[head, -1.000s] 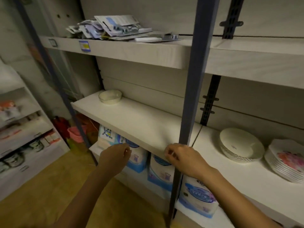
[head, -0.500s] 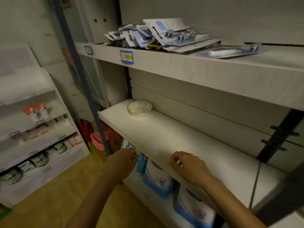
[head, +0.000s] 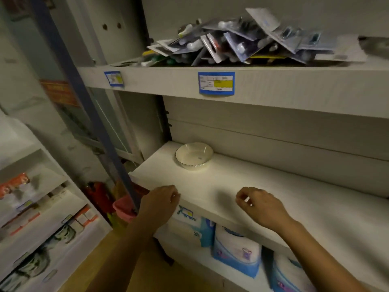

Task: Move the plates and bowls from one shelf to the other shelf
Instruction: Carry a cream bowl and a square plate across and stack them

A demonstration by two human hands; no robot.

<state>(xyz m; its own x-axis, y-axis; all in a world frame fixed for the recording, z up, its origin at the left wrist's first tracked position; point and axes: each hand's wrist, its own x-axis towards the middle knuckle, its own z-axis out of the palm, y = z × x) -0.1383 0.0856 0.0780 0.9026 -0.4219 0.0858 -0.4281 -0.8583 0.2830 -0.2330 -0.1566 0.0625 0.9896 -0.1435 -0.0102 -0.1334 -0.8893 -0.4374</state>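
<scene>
A small cream bowl (head: 194,155) stands alone near the back left corner of the white middle shelf (head: 221,186). My left hand (head: 159,203) hovers at the shelf's front edge, fingers loosely curled, holding nothing. My right hand (head: 260,205) hangs over the front part of the same shelf, fingers also curled inward and empty. Both hands are well in front of the bowl and apart from it. No plates or other bowls are in view now.
The upper shelf (head: 273,87) carries a heap of blister packs (head: 242,45) and two blue price labels. Blue and white packets (head: 235,247) fill the shelf below. A blue upright post (head: 84,106) stands to the left, with a pink tub (head: 124,207) and another rack (head: 31,218) beyond.
The view has swung left and closer: the plates and the bowl on the right shelf have left the frame. Both hands moved along the shelf edge toward the small bowl, still empty.
</scene>
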